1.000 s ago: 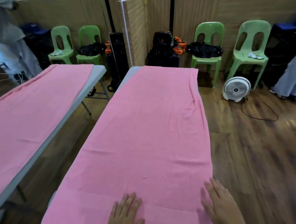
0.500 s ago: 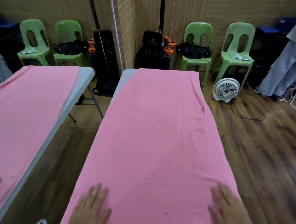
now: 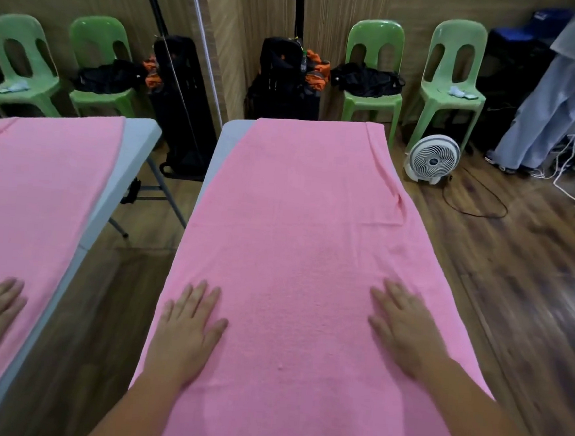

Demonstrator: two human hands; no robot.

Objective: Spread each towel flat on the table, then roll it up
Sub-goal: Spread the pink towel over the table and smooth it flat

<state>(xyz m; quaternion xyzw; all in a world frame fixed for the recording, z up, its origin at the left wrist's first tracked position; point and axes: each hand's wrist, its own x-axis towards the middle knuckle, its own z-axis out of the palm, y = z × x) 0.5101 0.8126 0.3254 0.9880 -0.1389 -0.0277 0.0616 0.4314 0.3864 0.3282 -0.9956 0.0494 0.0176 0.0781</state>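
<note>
A long pink towel [image 3: 299,218] lies spread along a narrow grey table [image 3: 232,135] and covers nearly all of it. A few soft creases run near its far right edge. My left hand [image 3: 186,326] rests palm down on the towel close to its left edge, fingers apart. My right hand [image 3: 404,331] lies flat on the towel toward its right edge, fingers also apart. Neither hand grips any cloth.
A mirror panel [image 3: 85,67] on the left repeats the table, the towel and a hand. Green chairs [image 3: 372,97] and black bags [image 3: 282,81] stand beyond the table's far end. A white floor fan [image 3: 431,159] with its cord, and a standing person [image 3: 559,100], are at the right.
Both hands have slid forward along the towel. The left hand moved from the towel's middle out to its left side. More of my forearms shows now.
</note>
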